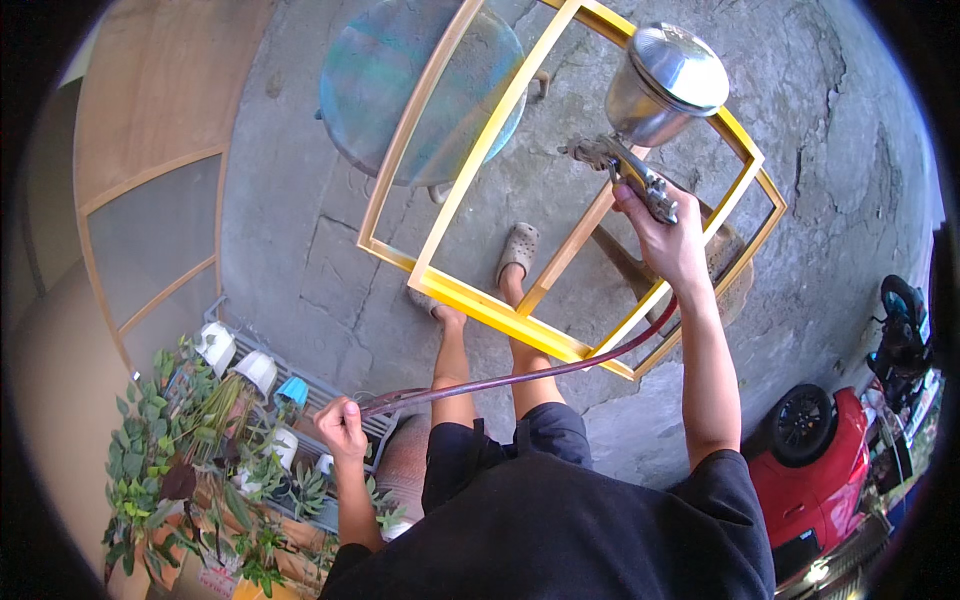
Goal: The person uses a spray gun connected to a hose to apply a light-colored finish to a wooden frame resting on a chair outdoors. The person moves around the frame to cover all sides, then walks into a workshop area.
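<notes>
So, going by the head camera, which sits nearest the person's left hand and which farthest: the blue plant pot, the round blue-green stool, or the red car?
From the left hand:
1. Blue plant pot, just beside it on the left.
2. Round blue-green stool, far ahead under the yellow frame.
3. Red car, far right, slightly beyond the stool.

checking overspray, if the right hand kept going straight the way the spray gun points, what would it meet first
Probably the yellow wooden frame: the right hand aims the spray gun up-left across its rails. Depth is unclear, so it might pass through an opening toward the concrete floor.

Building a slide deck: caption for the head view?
Right hand aims spray gun at yellow frame; left hand holds hose.
</notes>
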`<state>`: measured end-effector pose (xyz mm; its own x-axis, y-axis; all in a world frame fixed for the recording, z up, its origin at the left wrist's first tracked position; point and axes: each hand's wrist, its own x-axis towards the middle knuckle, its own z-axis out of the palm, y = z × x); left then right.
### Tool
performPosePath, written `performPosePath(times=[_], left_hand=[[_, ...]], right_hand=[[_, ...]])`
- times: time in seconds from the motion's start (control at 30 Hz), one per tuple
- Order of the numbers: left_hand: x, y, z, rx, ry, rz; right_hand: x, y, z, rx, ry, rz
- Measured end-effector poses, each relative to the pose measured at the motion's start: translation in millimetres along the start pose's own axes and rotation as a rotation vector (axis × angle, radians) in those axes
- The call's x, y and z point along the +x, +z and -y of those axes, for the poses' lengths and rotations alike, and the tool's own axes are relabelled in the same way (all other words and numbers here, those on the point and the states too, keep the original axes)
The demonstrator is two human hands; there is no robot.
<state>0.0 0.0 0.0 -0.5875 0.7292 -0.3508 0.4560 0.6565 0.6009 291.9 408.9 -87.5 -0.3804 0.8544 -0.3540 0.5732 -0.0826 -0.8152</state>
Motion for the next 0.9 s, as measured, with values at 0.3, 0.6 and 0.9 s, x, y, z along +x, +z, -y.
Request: performPosePath(times=[0.3,0.6,0.9], left_hand=[[15,30,-29,-0.096,0.093,0.038],[5,29,-10,-0.176,0.089,0.044],[-30,-35,81,-0.123,0.039,-0.049]], right_hand=[[168,-60,-5,-0.450,-0.287,-0.500],[166,-56,33,-0.319,-0.180,-0.558],[9,55,51,-0.349,0.014,-0.196]])
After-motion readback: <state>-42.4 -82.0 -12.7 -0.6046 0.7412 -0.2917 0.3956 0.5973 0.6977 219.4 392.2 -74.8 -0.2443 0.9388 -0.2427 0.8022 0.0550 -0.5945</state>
